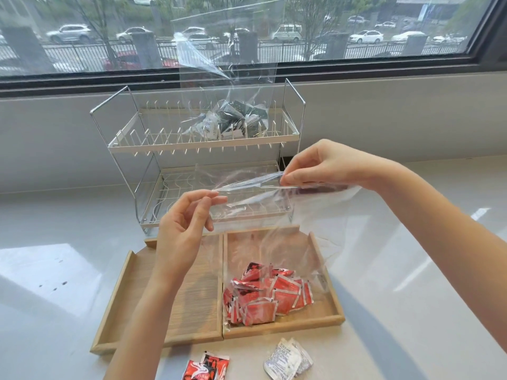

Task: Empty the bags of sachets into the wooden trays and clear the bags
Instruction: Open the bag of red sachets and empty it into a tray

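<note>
We pinch clear bag (274, 204) mouth, left hand (183, 229), right hand (318, 165); red sachets (266, 294) still bagged over right tray (333, 305); second bag (227, 116) awaits on rack (153, 145).

Two wooden trays (175, 305) sat side by side on the bench (411, 325). A bag of sachets (263, 294) lay in the right tray. Behind stood a rack (203, 145) holding another bag (227, 116).

White counter (411, 311) bears two wooden trays (192, 305), wire rack (203, 144), loose sachets (288, 360).
</note>
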